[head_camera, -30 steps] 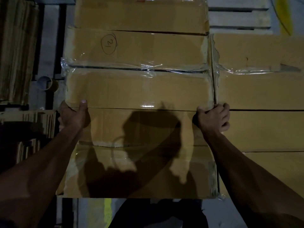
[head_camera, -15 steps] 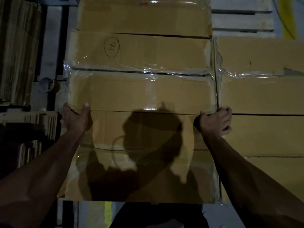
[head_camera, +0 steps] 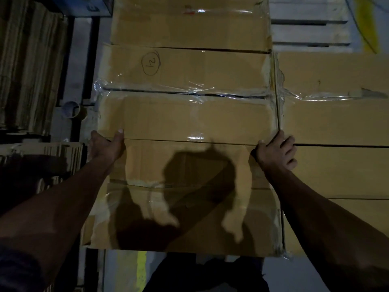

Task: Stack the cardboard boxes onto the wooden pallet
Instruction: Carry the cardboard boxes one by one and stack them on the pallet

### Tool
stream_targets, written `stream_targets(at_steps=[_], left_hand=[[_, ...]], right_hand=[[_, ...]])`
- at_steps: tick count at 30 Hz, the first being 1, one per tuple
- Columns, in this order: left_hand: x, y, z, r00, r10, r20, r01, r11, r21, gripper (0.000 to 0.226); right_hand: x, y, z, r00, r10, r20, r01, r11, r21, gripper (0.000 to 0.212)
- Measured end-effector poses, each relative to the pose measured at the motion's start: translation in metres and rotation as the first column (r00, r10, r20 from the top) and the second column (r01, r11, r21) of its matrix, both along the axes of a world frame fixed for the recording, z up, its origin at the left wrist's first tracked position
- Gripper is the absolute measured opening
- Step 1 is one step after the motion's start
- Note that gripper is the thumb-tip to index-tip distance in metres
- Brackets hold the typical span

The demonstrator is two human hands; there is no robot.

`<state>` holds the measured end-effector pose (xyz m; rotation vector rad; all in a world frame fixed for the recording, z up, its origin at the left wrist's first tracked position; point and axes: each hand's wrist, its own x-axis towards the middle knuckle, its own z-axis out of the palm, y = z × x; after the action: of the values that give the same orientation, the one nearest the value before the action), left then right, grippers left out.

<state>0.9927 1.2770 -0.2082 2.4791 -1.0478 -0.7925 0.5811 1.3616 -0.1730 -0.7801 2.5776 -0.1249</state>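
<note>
Cardboard box (head_camera: 185,194) lay nearest on the stack, its far edge against the box marked 21 (head_camera: 185,98). Left hand (head_camera: 106,147) and right hand (head_camera: 275,151) clasped its far corners, fingers curled; pushing evenly would likely seat it flush.

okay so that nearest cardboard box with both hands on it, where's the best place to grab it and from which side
Grip the nearest box at its two far corners, one hand per short end, coming in from the near side. It is wide and flat, so an end-to-end hold steadies it. The left hand and right hand sit there now, fingers wrapped over the edge.
</note>
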Motion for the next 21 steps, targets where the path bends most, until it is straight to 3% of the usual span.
stream_targets(at_steps=[3,7,11,16,21], left_hand=[[-0.004,-0.002,0.005,1.000,0.025,0.009,-0.025,0.999,0.035,0.102],[-0.020,-0.004,0.021,0.996,-0.005,0.084,-0.004,0.995,0.102,0.083],[-0.026,-0.010,0.029,0.992,-0.043,0.121,0.032,0.996,0.088,0.085],[-0.043,-0.060,0.038,0.969,-0.179,0.171,0.181,0.983,-0.002,0.078],[-0.061,-0.136,0.043,0.934,-0.272,0.232,0.301,0.949,-0.098,0.063]], right_hand=[[-0.004,0.005,0.002,0.999,0.039,0.004,-0.039,0.999,0.001,0.067],[-0.003,0.007,0.004,0.997,0.078,0.020,-0.079,0.996,0.031,0.067],[-0.004,0.003,0.013,0.996,0.094,-0.011,-0.094,0.995,0.033,0.066],[0.004,-0.032,0.017,0.970,0.219,-0.109,-0.234,0.962,-0.144,0.062],[-0.005,-0.122,0.019,0.956,0.265,-0.123,-0.290,0.910,-0.296,0.066]])
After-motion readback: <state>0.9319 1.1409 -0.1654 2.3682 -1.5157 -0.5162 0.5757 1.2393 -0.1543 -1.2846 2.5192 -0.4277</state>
